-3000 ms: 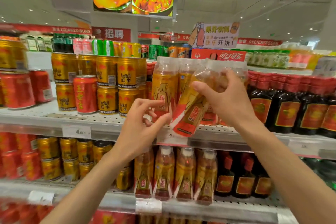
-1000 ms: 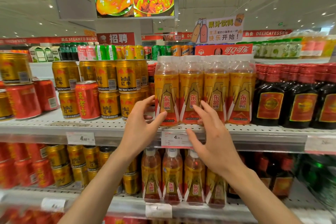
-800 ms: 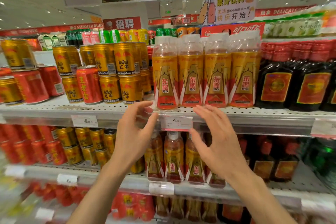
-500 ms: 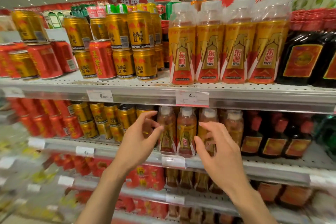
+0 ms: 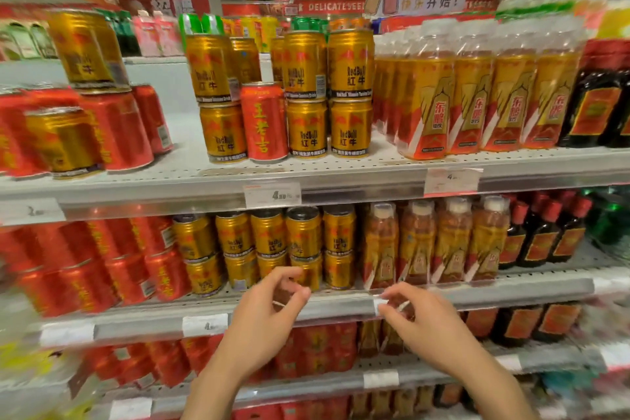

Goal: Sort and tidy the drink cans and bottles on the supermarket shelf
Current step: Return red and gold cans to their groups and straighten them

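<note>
**Hands empty at the second shelf**

We see a lone red can [image 5: 264, 121] standing among gold cans [image 5: 349, 94] on the top shelf [image 5: 341, 169], w/ yellow bottles [image 5: 472, 102] just to the right. Below, more gold cans [image 5: 303, 242] & bottles [image 5: 417, 245]. Our left hand [image 5: 264, 320] & right hand [image 5: 421, 327] hover in front of the second shelf's edge [image 5: 511, 288], fingers loosely curled, thumb near forefinger, holding nothing.

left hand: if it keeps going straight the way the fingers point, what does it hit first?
Probably the lower gold can at the front of the second shelf. The left hand is empty, fingers curled up toward that stack. Motion blur makes depth uncertain, so the shelf edge might come first.
</note>
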The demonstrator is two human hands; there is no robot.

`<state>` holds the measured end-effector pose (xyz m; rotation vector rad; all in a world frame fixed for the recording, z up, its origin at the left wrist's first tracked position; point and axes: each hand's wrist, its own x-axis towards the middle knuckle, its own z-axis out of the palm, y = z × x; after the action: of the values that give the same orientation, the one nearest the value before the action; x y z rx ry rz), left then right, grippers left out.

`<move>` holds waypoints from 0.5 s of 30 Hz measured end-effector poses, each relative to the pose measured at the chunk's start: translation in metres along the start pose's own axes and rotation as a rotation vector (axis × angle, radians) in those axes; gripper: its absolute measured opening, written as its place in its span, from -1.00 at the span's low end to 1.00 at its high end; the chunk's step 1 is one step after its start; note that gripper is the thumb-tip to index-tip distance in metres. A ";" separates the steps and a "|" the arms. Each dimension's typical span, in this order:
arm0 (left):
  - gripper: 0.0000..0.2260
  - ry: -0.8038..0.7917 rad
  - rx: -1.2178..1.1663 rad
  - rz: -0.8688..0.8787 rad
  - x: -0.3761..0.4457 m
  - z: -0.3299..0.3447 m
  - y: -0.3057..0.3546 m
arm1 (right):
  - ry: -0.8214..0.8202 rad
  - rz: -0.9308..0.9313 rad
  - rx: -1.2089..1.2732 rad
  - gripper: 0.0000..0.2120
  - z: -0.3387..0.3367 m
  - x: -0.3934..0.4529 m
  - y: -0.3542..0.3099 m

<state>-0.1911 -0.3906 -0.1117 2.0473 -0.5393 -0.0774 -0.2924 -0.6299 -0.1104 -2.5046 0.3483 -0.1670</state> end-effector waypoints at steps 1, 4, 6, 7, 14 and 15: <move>-0.78 -0.002 -0.005 0.009 0.000 -0.012 -0.004 | -0.005 0.000 -0.006 -0.79 0.003 0.001 -0.012; -0.83 0.000 0.005 0.042 0.002 -0.039 -0.011 | -0.020 -0.019 -0.028 -0.77 0.008 0.003 -0.044; -0.84 0.021 0.000 0.061 0.006 -0.052 -0.013 | -0.017 -0.047 -0.039 -0.76 0.008 0.007 -0.062; -0.84 0.029 -0.005 0.071 0.008 -0.059 -0.013 | -0.008 -0.065 -0.045 -0.76 0.007 0.010 -0.070; -0.82 0.125 0.051 0.182 0.026 -0.096 0.013 | 0.190 -0.197 -0.037 -0.79 -0.019 0.033 -0.104; -0.81 0.146 0.075 0.209 0.030 -0.102 0.020 | 0.218 -0.223 -0.032 -0.80 -0.025 0.037 -0.109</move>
<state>-0.1434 -0.3285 -0.0375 2.0377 -0.6688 0.2176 -0.2395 -0.5683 -0.0255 -2.5583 0.1581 -0.5299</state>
